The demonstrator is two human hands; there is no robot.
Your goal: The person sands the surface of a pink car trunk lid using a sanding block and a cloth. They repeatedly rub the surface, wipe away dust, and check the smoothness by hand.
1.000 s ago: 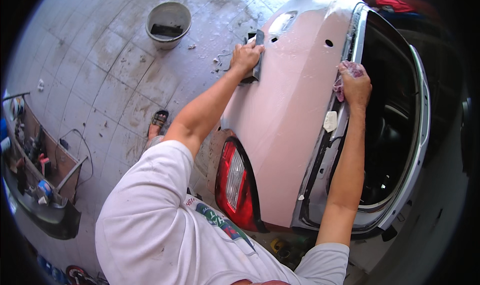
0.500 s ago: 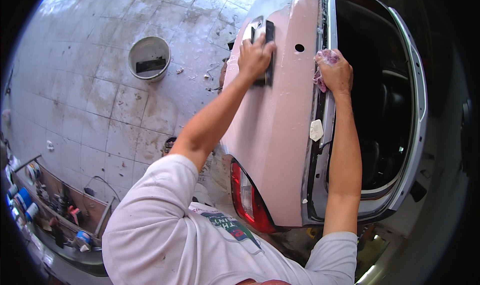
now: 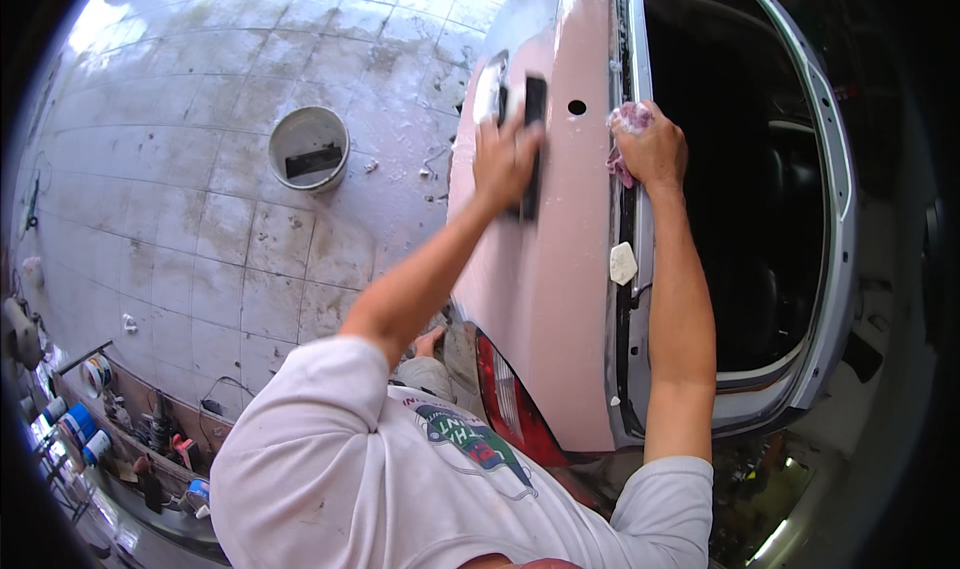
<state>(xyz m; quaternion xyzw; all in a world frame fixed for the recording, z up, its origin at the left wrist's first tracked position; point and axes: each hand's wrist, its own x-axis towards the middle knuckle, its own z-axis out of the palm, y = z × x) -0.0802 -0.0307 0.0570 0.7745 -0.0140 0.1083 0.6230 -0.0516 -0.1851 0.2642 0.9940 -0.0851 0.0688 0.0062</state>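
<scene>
The left hand point(image 3: 505, 169) is gripping a dark block point(image 3: 536, 94) from above, its fingers blurring, so their exact spread is hard to tell. The block is lying directly under that hand, against the pink panel point(image 3: 570, 269) of a car, its long axis running roughly lengthwise along the panel. A round hole point(image 3: 577, 107) is showing just right of it. The left hand is the nearer one; the right hand point(image 3: 655, 151) is staying apart on the far side of the hole, bunching a wet pinkish cloth point(image 3: 630, 119) against the window frame. A white chip point(image 3: 623, 263) is resting below that cloth. A bucket point(image 3: 305, 127) is standing on the floor point(image 3: 200, 239) leftward.
</scene>
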